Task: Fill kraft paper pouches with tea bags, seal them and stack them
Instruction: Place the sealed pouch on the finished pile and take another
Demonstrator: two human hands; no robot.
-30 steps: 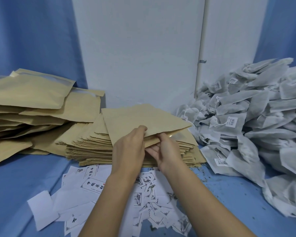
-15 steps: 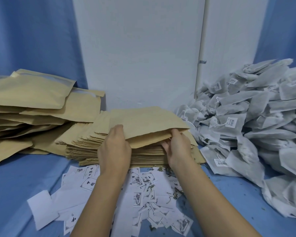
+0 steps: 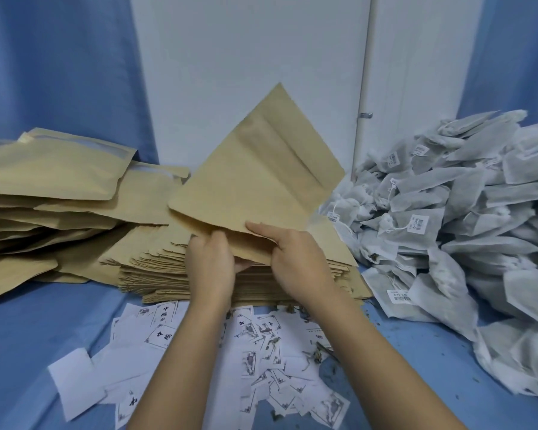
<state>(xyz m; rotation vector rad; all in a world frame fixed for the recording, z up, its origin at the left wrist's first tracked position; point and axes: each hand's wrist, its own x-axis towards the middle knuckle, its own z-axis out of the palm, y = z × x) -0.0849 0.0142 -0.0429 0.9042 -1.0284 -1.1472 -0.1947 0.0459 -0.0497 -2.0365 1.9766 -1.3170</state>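
I hold one flat kraft paper pouch (image 3: 258, 178) tilted up over the stack of empty pouches (image 3: 156, 268). My left hand (image 3: 212, 265) grips its lower edge from beneath. My right hand (image 3: 298, 262) pinches the same edge, thumb on top. The pouch stands on a corner, its far tip pointing up at the wall. A large heap of white tea bags (image 3: 448, 218) with barcode tags lies to the right. Filled, puffy pouches (image 3: 47, 184) are piled at the left.
Small white printed labels (image 3: 261, 346) and a blank slip (image 3: 75, 380) are scattered on the blue cloth (image 3: 22, 352) in front of the stack, with bits of loose tea among them. A white wall and blue curtains close off the back.
The top pouch has left the stack and swung up onto its corner. Both hands moved closer together along its lower edge.
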